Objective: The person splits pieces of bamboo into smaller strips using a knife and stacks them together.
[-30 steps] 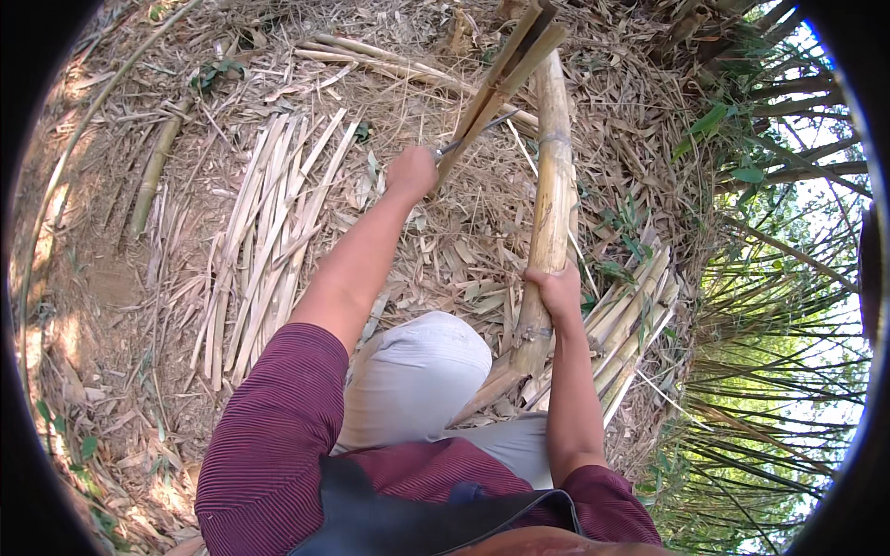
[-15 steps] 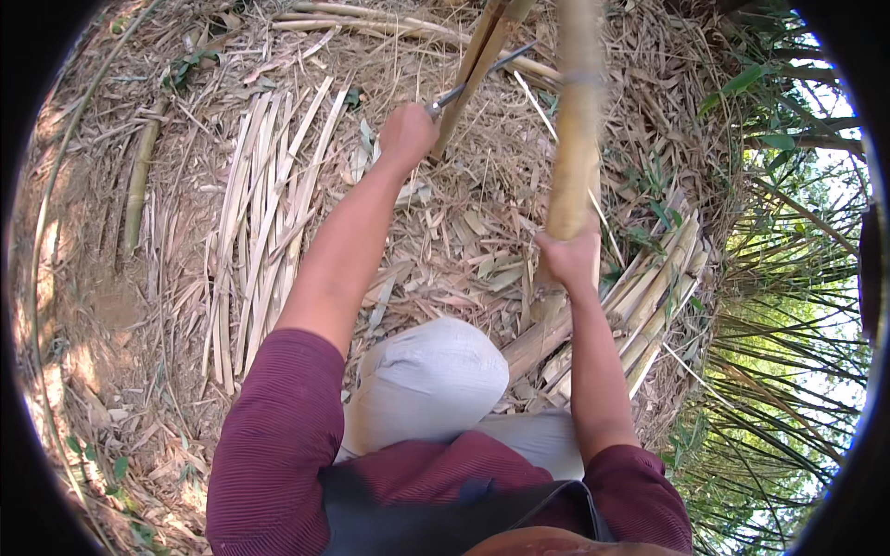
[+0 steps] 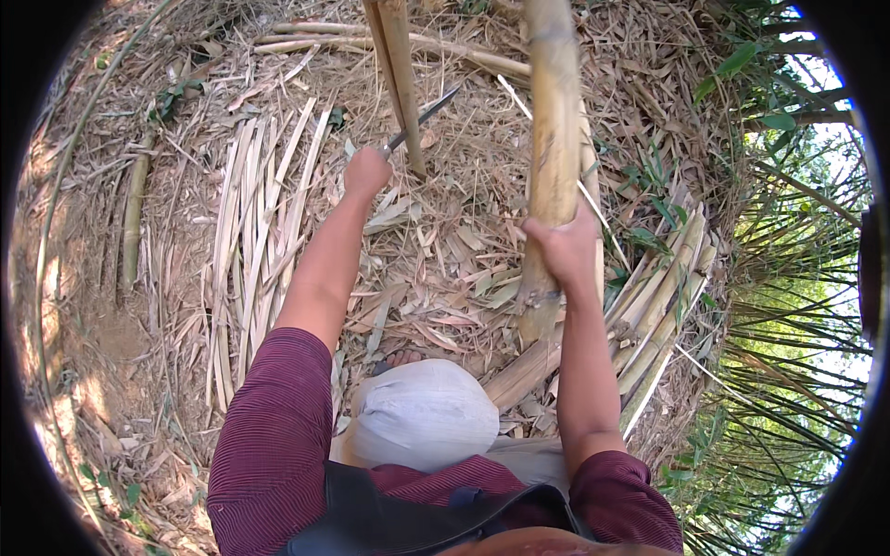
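My left hand (image 3: 368, 172) is closed round the handle of a knife, its narrow dark blade (image 3: 438, 107) pointing up and to the right. The blade crosses a slim upright bamboo piece (image 3: 400, 88) with a lengthwise gap; whether it passes through the gap or behind is unclear. My right hand (image 3: 567, 243) grips a thick yellowish bamboo pole (image 3: 554, 139) near its lower part, and the pole runs up past the top of the view. Its lower end stands close to a split log (image 3: 524, 375) on the ground.
Pale bamboo strips (image 3: 246, 222) lie bunched on the left. Split bamboo lengths (image 3: 663, 301) are piled at the right, and long poles (image 3: 445, 44) lie across the far ground. A greenish bamboo piece (image 3: 136, 218) rests farther left. Dry leaves and shavings cover the soil; bamboo stems (image 3: 788, 343) grow at right.
My left hand and the knife have moved left and nearer, and the slim bamboo piece has shifted left. The thick pole, blurred before, has shifted slightly left in my right hand.
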Motion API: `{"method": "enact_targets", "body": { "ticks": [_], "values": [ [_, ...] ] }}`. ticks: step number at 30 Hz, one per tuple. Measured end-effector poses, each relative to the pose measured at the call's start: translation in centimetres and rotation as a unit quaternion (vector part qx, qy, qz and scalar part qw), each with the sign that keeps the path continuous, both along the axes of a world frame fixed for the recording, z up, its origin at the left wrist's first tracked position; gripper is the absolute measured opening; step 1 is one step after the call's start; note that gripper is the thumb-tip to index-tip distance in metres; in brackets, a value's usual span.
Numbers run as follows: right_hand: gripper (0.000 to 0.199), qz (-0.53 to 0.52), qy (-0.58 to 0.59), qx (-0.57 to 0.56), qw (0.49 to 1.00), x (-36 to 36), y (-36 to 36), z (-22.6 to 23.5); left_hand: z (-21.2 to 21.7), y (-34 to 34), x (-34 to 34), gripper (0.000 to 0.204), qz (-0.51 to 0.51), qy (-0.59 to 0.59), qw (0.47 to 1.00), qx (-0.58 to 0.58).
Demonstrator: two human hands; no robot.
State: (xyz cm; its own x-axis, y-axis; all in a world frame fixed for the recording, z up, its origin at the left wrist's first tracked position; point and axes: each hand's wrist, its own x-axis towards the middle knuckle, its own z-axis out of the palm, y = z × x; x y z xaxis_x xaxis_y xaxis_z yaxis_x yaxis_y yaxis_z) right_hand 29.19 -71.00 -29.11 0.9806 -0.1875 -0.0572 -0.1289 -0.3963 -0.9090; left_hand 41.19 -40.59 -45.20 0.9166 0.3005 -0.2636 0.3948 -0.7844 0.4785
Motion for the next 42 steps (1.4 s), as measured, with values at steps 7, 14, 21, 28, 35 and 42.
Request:
{"method": "enact_targets", "body": {
  "ticks": [7,14,21,28,35,42],
  "values": [
    [0.072,0.012,-0.105,-0.045,0.993,1.6,0.5,-5.8,-0.9,0.1,1.0,0.029,-0.03,0.021,0.999,0.01],
    [0.068,0.064,0.259,-0.209,0.941,-0.8,1.7,-15.3,-7.9,5.9,1.1,0.033,-0.061,0.059,0.993,0.085],
    [0.056,0.032,0.133,-0.015,0.991,1.6,2.0,-7.2,-7.4,6.1,0.6,0.034,-0.005,0.081,0.995,0.063],
    [0.065,-0.001,-0.094,-0.022,0.995,4.8,1.9,-2.8,-2.7,2.5,1.3,0.03,-0.022,0.11,0.989,0.096],
    [0.075,0.102,0.264,-0.29,0.914,-1.2,0.7,-17.8,-6.0,0.2,1.7,0.03,-0.034,0.067,0.995,0.07],
    [0.065,0.077,0.239,-0.155,0.955,-2.5,-0.3,-17.6,-8.8,1.6,-1.4,0.031,-0.009,0.074,0.997,0.036]
  ]
}}
